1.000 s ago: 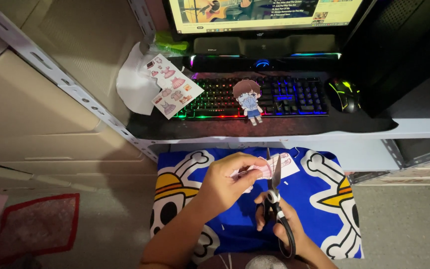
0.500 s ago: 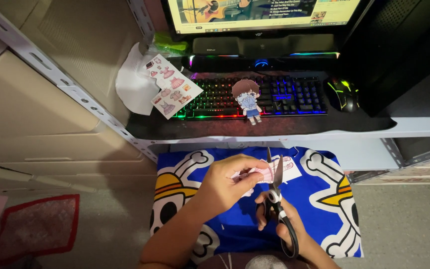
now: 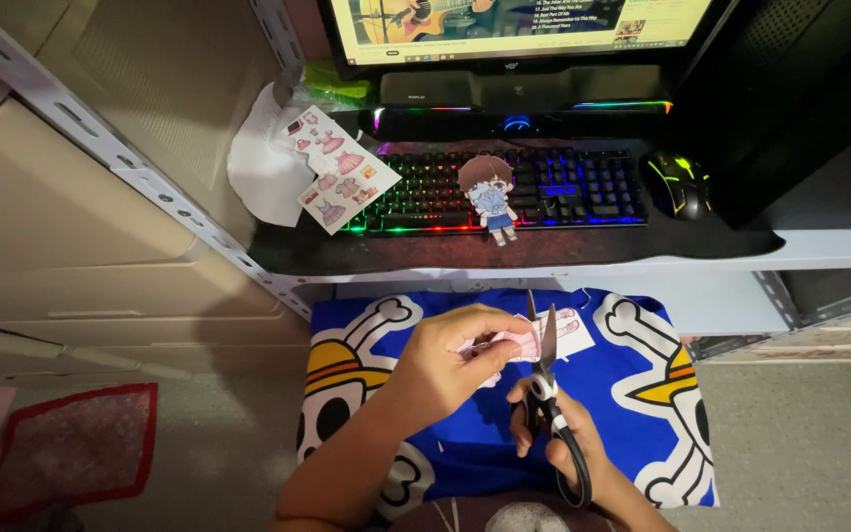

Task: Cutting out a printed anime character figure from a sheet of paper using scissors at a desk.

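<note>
My left hand pinches a small paper cut-out with pink printing, held over a blue cloth with skull pictures. My right hand grips black-handled scissors, blades pointing up and slightly apart at the paper's right edge. A second small printed paper piece shows just behind the blades. A paper doll figure stands on the lit keyboard further back.
A sheet of printed paper clothes lies left of the keyboard on white paper. A mouse glows at right. A monitor stands behind. A metal shelf rail runs diagonally at left; a red mat lies on the floor.
Both hands stay over the blue cloth. The paper piece and scissors have shifted only slightly; the blades remain at the paper's edge.
</note>
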